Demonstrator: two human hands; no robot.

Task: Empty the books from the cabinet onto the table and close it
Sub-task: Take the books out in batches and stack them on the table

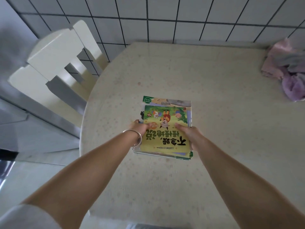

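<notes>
The stack of books (165, 128) sits over the middle of the table (214, 90), thin picture books with glossy card covers, the top one yellow-green with cartoon animals and large printed characters. Their edges are not squared up: a wider book shows behind the top cover and several thin spines fan out along the near edge. Such a stack is probably light to moderate in weight, stiff across its faces but slippery between the covers, so the books could slide apart if it is tilted; holding it by both side edges, thumbs on top and fingers beneath, looks the safest grip

That is how it is held. The left hand (140, 128), a metal bangle (137, 137) on its wrist, closes on the left edge with the thumb on the cover, and the right hand (189, 133) clasps the right edge likewise. Whether the stack rests on the table or hovers just above it cannot be told

The table has a rounded edge and a pale, faintly speckled cover. Crumpled pink and lilac cloth (287, 68) lies at its far right, well apart. A cream wooden chair (54, 52) stands to the left before a white tiled wall (165, 19) with dark grout. The cabinet is not in view
</notes>
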